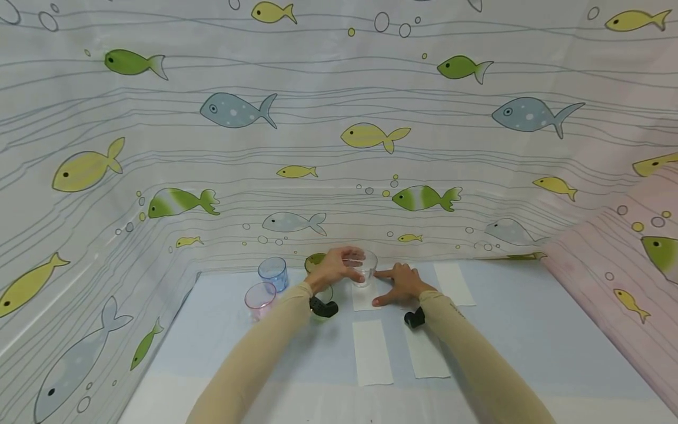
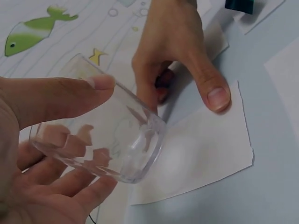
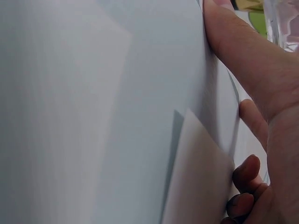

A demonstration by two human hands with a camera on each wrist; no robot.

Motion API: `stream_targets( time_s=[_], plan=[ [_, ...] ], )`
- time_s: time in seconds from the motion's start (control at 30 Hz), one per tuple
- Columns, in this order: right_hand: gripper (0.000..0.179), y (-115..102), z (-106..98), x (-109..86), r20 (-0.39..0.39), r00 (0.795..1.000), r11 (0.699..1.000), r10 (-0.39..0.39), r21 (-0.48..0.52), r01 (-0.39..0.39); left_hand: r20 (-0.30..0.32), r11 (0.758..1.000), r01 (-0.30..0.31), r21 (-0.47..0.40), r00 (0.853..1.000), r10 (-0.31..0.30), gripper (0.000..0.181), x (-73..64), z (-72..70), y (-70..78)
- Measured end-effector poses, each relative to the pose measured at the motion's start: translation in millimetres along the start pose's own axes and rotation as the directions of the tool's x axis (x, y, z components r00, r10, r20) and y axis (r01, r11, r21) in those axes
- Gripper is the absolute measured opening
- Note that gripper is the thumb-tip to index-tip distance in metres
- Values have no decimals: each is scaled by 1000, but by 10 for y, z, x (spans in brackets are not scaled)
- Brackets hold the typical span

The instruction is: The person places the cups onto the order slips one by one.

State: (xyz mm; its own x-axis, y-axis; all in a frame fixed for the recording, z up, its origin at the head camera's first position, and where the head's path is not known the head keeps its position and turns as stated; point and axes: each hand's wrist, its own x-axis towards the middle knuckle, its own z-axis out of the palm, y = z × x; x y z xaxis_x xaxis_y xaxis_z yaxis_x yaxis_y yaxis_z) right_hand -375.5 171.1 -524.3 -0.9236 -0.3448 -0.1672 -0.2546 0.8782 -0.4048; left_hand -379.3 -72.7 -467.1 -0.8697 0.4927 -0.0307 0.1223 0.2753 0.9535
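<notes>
In the head view my left hand (image 1: 335,268) holds a clear cup (image 2: 126,140) over the far end of a white paper strip (image 2: 201,154). The left wrist view shows the cup tilted, my thumb along its upper side and the other fingers under it. My right hand (image 1: 405,284) is just right of the cup, thumb and index finger spread. That thumb (image 2: 217,95) presses on the strip near its edge, while the index fingertip is hidden behind the cup. The right hand's other fingers are bent in and hold nothing.
More paper strips (image 1: 372,353) lie on the pale blue table, one under the right forearm and one at the back right. Left of my left hand stand a blue cup (image 1: 272,275), a pink cup (image 1: 260,298) and greenish cups. A fish-patterned curtain (image 1: 365,194) encloses the table.
</notes>
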Motion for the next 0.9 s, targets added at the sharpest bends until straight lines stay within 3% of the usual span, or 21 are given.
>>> stream_targets(
  time_s=[0.53, 0.9],
  plan=[
    [94, 20, 3, -2, -9, 1000, 1000, -25, -18, 24, -27, 971, 64, 232, 998, -60, 75, 79, 86, 8],
    [97, 31, -3, -3, 0, 1000, 1000, -19, 1, 19, 47, 938, 72, 339, 994, -93, 77, 144, 124, -18]
  ],
)
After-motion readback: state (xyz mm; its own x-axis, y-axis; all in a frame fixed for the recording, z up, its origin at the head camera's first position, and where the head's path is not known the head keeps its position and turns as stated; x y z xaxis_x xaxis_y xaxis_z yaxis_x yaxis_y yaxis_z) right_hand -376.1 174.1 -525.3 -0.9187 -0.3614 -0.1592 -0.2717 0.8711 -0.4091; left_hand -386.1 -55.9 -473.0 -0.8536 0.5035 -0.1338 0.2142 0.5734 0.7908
